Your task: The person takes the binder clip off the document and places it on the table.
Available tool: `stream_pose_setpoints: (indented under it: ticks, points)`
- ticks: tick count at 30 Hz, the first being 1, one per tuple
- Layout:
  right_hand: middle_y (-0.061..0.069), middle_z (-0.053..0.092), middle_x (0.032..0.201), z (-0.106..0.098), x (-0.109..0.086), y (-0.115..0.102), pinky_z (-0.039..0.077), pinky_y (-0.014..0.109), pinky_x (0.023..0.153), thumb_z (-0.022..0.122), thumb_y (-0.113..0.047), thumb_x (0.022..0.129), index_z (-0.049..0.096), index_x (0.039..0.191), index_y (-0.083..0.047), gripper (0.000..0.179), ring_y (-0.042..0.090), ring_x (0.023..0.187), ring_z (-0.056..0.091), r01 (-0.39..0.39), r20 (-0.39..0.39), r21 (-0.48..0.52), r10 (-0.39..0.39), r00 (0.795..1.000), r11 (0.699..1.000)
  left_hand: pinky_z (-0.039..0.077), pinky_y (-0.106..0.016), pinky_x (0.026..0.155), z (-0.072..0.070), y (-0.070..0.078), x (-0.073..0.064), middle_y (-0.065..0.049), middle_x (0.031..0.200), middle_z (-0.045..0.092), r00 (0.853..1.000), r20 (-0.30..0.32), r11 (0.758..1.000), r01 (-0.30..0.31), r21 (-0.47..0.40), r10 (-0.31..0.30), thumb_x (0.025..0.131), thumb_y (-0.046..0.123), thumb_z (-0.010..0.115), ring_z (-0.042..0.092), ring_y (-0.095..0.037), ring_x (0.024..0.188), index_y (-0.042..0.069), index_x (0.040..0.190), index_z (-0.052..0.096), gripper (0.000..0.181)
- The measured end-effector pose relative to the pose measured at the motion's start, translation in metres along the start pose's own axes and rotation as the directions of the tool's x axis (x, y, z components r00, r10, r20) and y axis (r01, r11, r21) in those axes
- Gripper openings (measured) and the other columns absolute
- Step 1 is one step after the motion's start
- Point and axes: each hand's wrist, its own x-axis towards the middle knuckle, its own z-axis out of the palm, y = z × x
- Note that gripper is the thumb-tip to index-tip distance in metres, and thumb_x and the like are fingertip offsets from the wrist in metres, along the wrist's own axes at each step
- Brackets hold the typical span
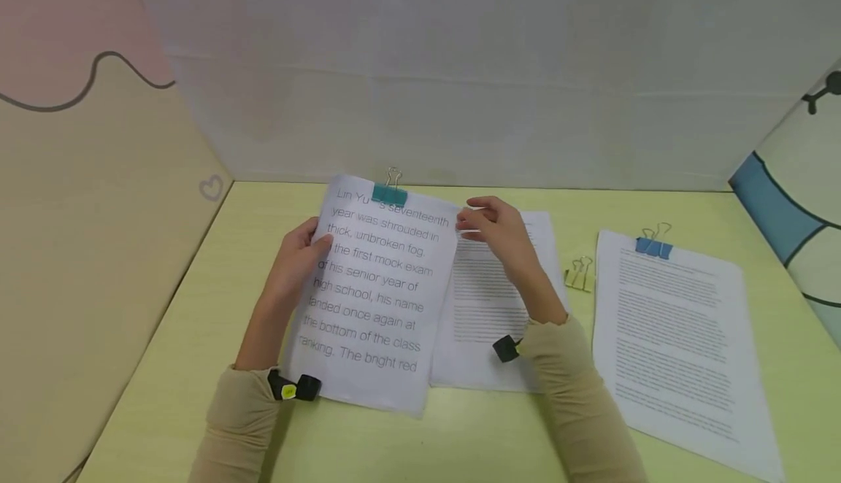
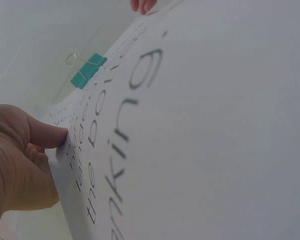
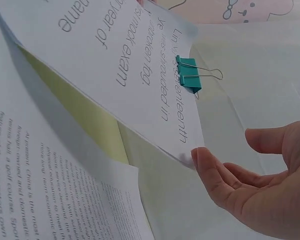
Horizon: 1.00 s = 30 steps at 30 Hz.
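A stack of large-print paper [image 1: 371, 286] is lifted at a tilt on the left, with a teal binder clip [image 1: 390, 195] on its top edge. My left hand [image 1: 298, 260] pinches the stack's left edge, thumb on the printed face. By the upper right corner is my right hand [image 1: 502, 235], its fingertips touching the corner in the right wrist view, where the thumb [image 3: 265, 140] stands apart from the sheets. The clip's wire handle [image 3: 210, 73] points out past the paper's top edge.
Small-print sheets [image 1: 489, 308] lie partly beneath the right arm. Right of them is a yellow binder clip [image 1: 579, 279], then another printed stack [image 1: 677, 337] with a blue binder clip [image 1: 654, 247]. A white panel [image 1: 460, 125] stands behind the table.
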Motion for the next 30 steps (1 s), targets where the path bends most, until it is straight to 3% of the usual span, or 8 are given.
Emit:
stream_pose_setpoints:
  ticks: [5, 14, 22, 30]
  points:
    - [0.029, 0.066, 0.125, -0.007, 0.002, 0.000, 0.058, 0.033, 0.092, 0.060, -0.010, 0.105, 0.052, 0.138, 0.012, 0.041, 0.038, 0.113, 0.068, 0.028, -0.062, 0.045, -0.025, 0.998, 0.999, 0.057, -0.029, 0.066, 0.016, 0.003, -0.002, -0.016, 0.111, 0.064, 0.999, 0.023, 1.000, -0.025, 0.007, 0.025, 0.111, 0.018, 0.046, 0.068, -0.024, 0.082, 0.006, 0.151, 0.049, 0.042]
    - [0.026, 0.064, 0.132, -0.012, 0.003, 0.003, 0.053, 0.038, 0.101, 0.061, -0.015, 0.106, 0.053, 0.140, 0.011, 0.044, 0.035, 0.122, 0.063, 0.041, -0.094, -0.004, -0.041, 0.995, 0.999, 0.058, -0.031, 0.063, 0.038, 0.006, -0.008, -0.015, 0.102, 0.066, 0.995, 0.078, 0.997, -0.064, 0.049, 0.060, 0.110, 0.016, 0.047, 0.068, -0.027, 0.076, 0.009, 0.149, 0.053, 0.039]
    - [0.025, 0.061, 0.136, -0.015, 0.006, 0.007, 0.051, 0.042, 0.105, 0.062, -0.020, 0.105, 0.049, 0.145, 0.010, 0.051, 0.036, 0.125, 0.061, 0.005, -0.035, -0.014, -0.006, 0.999, 1.000, 0.057, -0.033, 0.060, 0.053, 0.007, -0.011, -0.013, 0.099, 0.066, 0.992, 0.114, 0.993, -0.072, 0.090, 0.061, 0.110, 0.015, 0.048, 0.068, -0.026, 0.071, 0.009, 0.145, 0.056, 0.036]
    - [0.025, 0.062, 0.136, -0.017, 0.007, 0.009, 0.052, 0.044, 0.103, 0.063, -0.021, 0.105, 0.049, 0.146, 0.009, 0.052, 0.038, 0.122, 0.063, 0.000, 0.059, -0.008, 0.000, 0.998, 1.000, 0.055, -0.033, 0.063, 0.059, 0.005, -0.011, -0.012, 0.095, 0.066, 0.983, 0.159, 0.989, -0.110, 0.099, 0.094, 0.110, 0.014, 0.048, 0.067, -0.025, 0.072, 0.011, 0.143, 0.058, 0.035]
